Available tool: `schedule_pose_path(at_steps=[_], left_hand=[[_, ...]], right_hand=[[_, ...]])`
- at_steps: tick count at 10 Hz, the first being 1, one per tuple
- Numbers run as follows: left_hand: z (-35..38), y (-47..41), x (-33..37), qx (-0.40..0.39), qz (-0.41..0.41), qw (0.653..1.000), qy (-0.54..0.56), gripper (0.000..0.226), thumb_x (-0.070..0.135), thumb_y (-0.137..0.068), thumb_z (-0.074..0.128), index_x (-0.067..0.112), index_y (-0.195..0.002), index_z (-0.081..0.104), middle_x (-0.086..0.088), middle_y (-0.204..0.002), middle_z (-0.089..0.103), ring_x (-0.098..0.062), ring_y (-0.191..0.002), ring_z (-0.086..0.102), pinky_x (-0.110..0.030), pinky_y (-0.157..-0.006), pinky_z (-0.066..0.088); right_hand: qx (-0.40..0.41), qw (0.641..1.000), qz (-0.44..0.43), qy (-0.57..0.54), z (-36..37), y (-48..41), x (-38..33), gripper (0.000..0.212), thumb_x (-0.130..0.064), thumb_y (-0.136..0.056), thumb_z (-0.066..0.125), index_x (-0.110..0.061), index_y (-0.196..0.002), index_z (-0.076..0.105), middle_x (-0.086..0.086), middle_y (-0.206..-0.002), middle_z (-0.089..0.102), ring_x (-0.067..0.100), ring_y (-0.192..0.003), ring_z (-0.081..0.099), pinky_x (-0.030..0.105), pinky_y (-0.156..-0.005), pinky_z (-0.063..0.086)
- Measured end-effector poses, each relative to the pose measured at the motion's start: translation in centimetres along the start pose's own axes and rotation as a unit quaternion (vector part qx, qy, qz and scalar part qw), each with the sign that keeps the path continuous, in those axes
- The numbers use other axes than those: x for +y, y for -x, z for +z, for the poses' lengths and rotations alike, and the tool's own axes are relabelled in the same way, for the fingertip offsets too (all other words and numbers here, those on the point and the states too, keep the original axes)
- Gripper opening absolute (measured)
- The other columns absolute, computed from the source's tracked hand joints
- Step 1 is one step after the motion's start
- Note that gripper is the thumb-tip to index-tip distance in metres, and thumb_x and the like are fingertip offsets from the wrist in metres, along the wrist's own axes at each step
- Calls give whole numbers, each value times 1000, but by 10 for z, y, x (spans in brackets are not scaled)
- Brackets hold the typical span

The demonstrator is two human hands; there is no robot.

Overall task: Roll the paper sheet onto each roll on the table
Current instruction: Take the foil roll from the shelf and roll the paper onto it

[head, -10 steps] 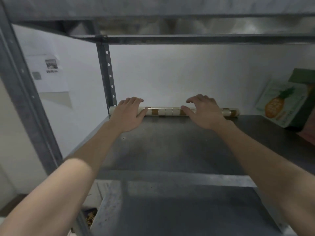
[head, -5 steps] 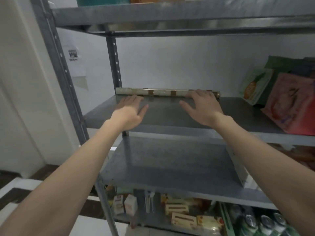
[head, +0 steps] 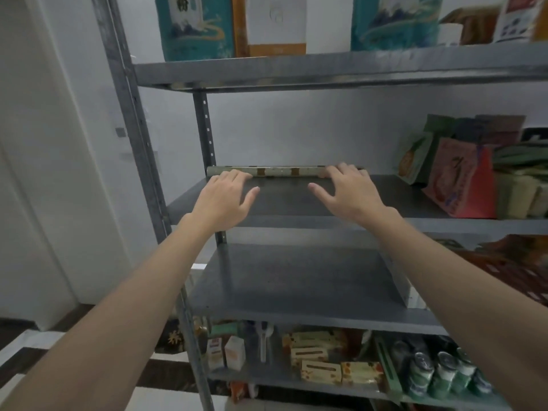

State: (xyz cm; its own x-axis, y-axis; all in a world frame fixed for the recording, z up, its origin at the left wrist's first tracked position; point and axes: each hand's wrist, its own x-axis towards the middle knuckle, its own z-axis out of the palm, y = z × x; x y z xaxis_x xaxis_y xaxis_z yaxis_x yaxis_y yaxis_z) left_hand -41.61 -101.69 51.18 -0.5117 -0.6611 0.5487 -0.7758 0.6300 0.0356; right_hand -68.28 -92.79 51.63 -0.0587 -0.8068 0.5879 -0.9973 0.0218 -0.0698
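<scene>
A long rolled paper sheet [head: 281, 171], pale with brown patches, lies along the back of a grey metal shelf [head: 290, 203] against the white wall. My left hand [head: 224, 197] hovers over the shelf with fingers spread, its fingertips just in front of the roll's left part. My right hand [head: 347, 192] is also spread flat, and its fingertips overlap the roll's right end, hiding it. Neither hand grips anything.
Colourful bags and packets [head: 462, 170] stand at the right of the same shelf. Boxes [head: 267, 25] fill the shelf above. A lower shelf [head: 296, 286] lies below, and cartons [head: 320, 366] and cans [head: 439, 372] sit on the bottom one. The upright post [head: 130, 120] stands at the left.
Both hands have drawn back from the roll, which stays at the back of the shelf. The camera has pulled away and tilted, showing more shelves above and below.
</scene>
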Motion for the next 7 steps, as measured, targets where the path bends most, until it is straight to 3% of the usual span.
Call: schedule_pose_path(at_steps=[3,7], left_hand=[[-11,61,-16,-18,29,999,20,52,44,-108,40,9,-144,51,-8,-143,56,-28,-133,49,-43,-113,34],[-33,133,-12,-34,30,998,47,50,43,-109,39,9,-144,50,-8,-145,55,-27,-137,48,-43,-115,33]], right_hand=[[-33,998,43,6,-3,62,-52,60,-63,-100,40,-18,-137,58,5,-134,58,26,-125,51,42,-104,36],[-44,998,40,3,-30,122,-97,59,-61,-102,41,-18,-140,54,6,-140,55,25,-130,49,43,-110,35]])
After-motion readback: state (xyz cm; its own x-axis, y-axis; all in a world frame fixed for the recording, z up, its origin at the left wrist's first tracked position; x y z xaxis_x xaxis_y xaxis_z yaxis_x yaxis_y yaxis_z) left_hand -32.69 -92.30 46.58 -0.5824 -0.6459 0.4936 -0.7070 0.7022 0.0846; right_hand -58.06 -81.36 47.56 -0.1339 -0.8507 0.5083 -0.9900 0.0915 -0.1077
